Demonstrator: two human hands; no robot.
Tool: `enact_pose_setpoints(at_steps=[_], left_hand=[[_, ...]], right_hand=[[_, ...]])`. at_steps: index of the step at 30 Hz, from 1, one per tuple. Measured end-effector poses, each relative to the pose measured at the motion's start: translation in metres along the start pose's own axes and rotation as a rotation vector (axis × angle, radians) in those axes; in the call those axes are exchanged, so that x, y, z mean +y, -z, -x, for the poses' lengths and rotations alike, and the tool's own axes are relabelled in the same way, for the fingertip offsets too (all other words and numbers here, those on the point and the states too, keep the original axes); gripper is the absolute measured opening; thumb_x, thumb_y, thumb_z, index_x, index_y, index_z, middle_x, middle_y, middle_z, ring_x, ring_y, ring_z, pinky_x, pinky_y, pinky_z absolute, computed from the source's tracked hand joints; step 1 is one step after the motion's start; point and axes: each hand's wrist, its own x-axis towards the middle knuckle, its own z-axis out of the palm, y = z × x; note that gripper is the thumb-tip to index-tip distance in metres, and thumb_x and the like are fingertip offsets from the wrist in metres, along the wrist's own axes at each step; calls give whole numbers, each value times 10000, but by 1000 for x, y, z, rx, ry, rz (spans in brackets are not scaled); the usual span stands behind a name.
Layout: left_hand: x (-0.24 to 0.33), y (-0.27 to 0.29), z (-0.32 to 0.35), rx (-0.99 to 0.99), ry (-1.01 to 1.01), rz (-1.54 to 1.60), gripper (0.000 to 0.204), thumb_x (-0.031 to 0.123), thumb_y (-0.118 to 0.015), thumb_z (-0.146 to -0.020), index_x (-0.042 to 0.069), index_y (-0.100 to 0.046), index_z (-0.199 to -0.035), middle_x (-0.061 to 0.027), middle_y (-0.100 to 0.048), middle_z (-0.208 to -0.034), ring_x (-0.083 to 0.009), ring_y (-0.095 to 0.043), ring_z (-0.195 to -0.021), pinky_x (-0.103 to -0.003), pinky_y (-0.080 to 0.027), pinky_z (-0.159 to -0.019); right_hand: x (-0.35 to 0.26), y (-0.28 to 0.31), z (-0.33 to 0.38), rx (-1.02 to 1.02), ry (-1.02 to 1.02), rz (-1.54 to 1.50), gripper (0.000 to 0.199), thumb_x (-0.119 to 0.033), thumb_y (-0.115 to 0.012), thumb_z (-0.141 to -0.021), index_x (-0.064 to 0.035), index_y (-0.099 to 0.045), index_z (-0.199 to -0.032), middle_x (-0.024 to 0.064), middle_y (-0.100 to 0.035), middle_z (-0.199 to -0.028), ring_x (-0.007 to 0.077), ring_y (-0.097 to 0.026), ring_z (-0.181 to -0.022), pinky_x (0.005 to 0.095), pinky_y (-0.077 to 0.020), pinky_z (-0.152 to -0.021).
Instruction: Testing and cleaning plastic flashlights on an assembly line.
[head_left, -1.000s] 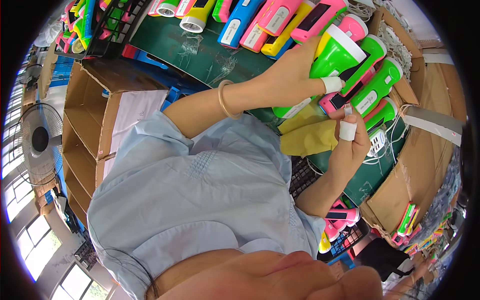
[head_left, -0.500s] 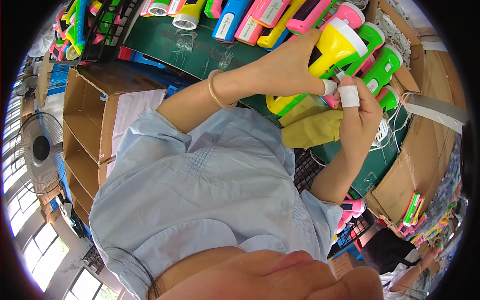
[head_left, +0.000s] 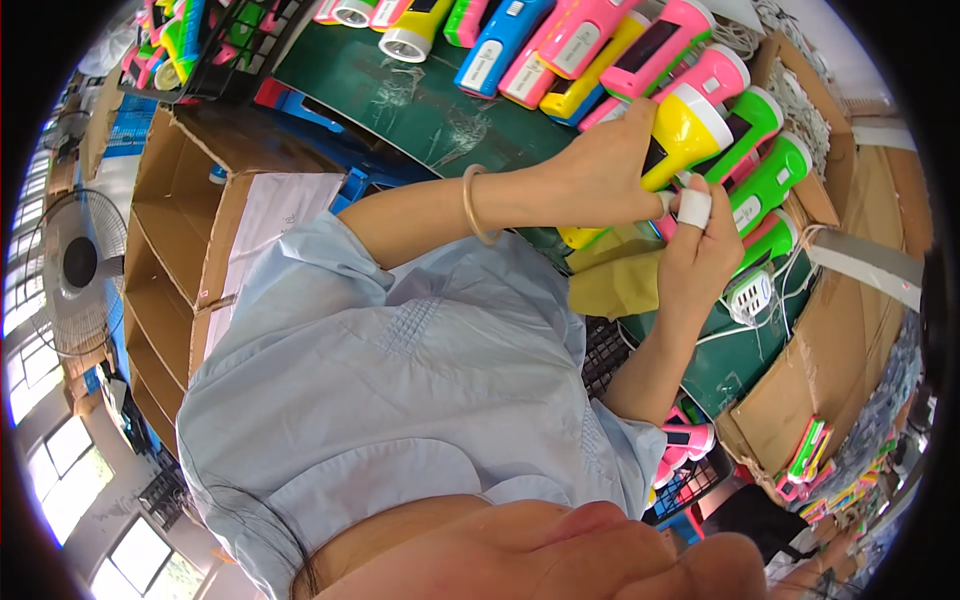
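While a yellow torch (head_left: 692, 122) sits above the table (head_left: 340, 68) in the L hand's (head_left: 608, 172) wrap, the R hand (head_left: 708, 238) pinches a small pale pc. (head_left: 685, 179), type unclear, at its side; steady torch & straight alignment would prob. help. Nearby blue torch (head_left: 507, 40): pale label (head_left: 486, 64), print too small to read.

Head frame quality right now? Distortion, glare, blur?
Head view: strong fisheye, black rim, cardboard shelf bowed at left; head view: windows lower left blown nearly white, clear tape on the green table glints; head view: left hand and right hand show no obvious motion blur.
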Motion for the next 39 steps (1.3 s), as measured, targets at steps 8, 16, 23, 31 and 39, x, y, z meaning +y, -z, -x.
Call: enact_pose_setpoints(at_steps=[8,16,23,31,39], left_hand=[[8,15,10,8,-28,65,660,178,-630,-660,-167,-256,-1082,-350,-510,-868,-461,-558,-832,-443,-479,-682],[-27,122,-52,407,-74,-233,625,209,-697,-661,-92,-367,-1098,-285,-518,-1003,-406,-581,-876,-428,-499,-715],[-67,484,-79,823,3,-1337,495,119,-611,-706,-25,-436,-1146,-246,-495,-1109,-382,-519,-1008,-435,-437,-861],[-152,561,-81,538,315,-1251,402,4,-489,-726,-14,-491,-1127,-263,-575,-999,-394,-557,-901,-444,-451,-771],[-140,332,-187,-36,-370,-917,404,171,-567,-771,-36,-519,-1114,-216,-608,-954,-353,-586,-902,-403,-469,-776]], right_hand=[[-5,-8,-6,-54,16,10,209,-160,-478,-898,27,-550,-837,159,-541,-652,244,-513,-561,347,-403,-522],[26,57,12,600,-161,-501,329,-280,-471,-922,-11,-499,-732,-31,-273,-543,65,-275,-473,209,-220,-421],[50,64,19,486,-360,-393,305,-251,-454,-926,-4,-535,-766,-56,-282,-556,30,-230,-472,192,-144,-423],[47,44,15,310,-562,-105,217,-158,-436,-891,-8,-582,-830,-63,-327,-577,24,-270,-492,187,-146,-430],[26,27,-5,188,-513,-331,495,22,-319,-753,-22,-506,-1209,12,-441,-632,47,-316,-456,187,-227,-396]])
